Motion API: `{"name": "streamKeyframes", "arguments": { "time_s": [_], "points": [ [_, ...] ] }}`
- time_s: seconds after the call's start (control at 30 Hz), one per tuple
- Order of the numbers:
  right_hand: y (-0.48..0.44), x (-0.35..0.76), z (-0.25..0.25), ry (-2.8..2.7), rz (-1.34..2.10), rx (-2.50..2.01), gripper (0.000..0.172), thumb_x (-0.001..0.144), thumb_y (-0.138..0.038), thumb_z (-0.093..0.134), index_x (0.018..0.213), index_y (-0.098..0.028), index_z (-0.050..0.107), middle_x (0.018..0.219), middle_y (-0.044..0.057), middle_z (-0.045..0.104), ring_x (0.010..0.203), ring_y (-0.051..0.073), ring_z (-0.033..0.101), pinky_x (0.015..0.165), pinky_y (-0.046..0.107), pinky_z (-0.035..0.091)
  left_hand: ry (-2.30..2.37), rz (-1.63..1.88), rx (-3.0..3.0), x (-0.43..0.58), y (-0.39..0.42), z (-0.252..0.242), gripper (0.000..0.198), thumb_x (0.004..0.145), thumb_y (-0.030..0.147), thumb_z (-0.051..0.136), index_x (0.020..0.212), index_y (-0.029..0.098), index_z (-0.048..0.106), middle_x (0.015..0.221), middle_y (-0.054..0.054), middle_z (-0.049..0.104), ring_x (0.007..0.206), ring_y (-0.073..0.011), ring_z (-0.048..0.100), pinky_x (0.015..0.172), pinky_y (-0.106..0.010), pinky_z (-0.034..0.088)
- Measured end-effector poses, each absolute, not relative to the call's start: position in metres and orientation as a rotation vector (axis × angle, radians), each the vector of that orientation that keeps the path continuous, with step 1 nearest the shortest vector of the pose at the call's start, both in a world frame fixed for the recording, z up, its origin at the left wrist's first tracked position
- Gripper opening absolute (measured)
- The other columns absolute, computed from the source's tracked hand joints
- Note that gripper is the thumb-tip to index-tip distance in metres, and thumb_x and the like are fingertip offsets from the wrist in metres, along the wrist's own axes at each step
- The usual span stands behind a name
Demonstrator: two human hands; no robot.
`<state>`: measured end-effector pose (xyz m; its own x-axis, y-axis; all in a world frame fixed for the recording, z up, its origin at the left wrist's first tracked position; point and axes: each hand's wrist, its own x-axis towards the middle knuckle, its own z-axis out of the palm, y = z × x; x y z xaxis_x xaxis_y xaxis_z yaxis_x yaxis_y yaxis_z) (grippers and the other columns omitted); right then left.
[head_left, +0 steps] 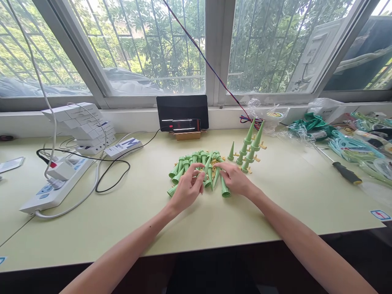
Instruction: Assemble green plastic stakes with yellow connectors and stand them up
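Table: front edge crossed by both forearms, its top stretching between that edge and the spikes; sill bounding the rear; bags, right rear, contents hard to make out; boxes, left, stacked, contents hidden; power strip, left; tablet, behind the spikes; spikes, green, heaped centrally, others upright just right; left hand, thumb and fingers narrow at one tilted spike, grip uncertain; right hand, fingers bent over the heap's right side, cannot tell whether holding; screwdriver, right.
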<state>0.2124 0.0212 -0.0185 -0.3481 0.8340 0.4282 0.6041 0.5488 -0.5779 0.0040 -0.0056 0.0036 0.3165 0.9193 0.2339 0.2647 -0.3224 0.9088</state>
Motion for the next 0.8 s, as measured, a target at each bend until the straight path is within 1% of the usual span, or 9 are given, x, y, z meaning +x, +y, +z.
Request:
{"name": "streamKeyframes", "arguments": {
  "time_s": [0.13,0.27,0.47,0.57,0.8],
  "points": [
    [0.022,0.214,-0.022,-2.077,0.438,-1.215,0.036,0.095,-0.011,0.039,0.122,-0.017,0.061,0.120,0.010,0.067,0.111,0.023,0.062,0.094,0.037,0.049,1.054,1.021,1.776,0.004,-0.006,0.005,0.027,0.097,0.045,0.042,0.114,0.024,0.047,0.080,0.001,0.058,0.048,-0.0072,0.052,0.048,-0.020,0.041],
    [0.023,0.212,-0.024,-2.072,0.410,-1.222,0.032,0.096,-0.014,0.041,0.118,-0.017,0.063,0.116,0.010,0.069,0.106,0.022,0.064,0.091,0.035,0.050,1.047,1.028,1.767,0.005,-0.007,0.006,0.027,0.097,0.044,0.042,0.114,0.024,0.047,0.079,0.002,0.057,0.048,-0.0071,0.051,0.047,-0.020,0.041],
    [0.028,0.208,-0.026,-2.068,0.292,-1.283,0.026,0.092,-0.015,0.050,0.113,-0.016,0.065,0.108,0.010,0.070,0.094,0.021,0.065,0.085,0.033,0.050,1.046,1.024,1.762,0.004,-0.006,0.004,0.027,0.097,0.043,0.043,0.114,0.024,0.047,0.082,0.001,0.058,0.049,-0.0069,0.051,0.048,-0.020,0.042],
    [0.032,0.203,-0.025,-2.069,0.230,-1.338,0.025,0.090,-0.015,0.054,0.112,-0.016,0.065,0.103,0.010,0.071,0.093,0.022,0.065,0.085,0.033,0.049,1.042,1.023,1.764,0.004,-0.006,0.004,0.027,0.096,0.043,0.044,0.114,0.023,0.047,0.082,0.001,0.058,0.049,-0.0071,0.051,0.047,-0.020,0.042],
    [0.039,0.199,-0.025,-2.066,0.248,-1.376,0.026,0.087,-0.018,0.059,0.112,-0.018,0.067,0.103,0.010,0.072,0.094,0.023,0.067,0.085,0.034,0.050,1.050,1.023,1.781,0.006,-0.008,0.005,0.028,0.096,0.044,0.045,0.113,0.022,0.047,0.081,0.000,0.058,0.049,-0.0076,0.050,0.046,-0.020,0.041]
  ]
}}
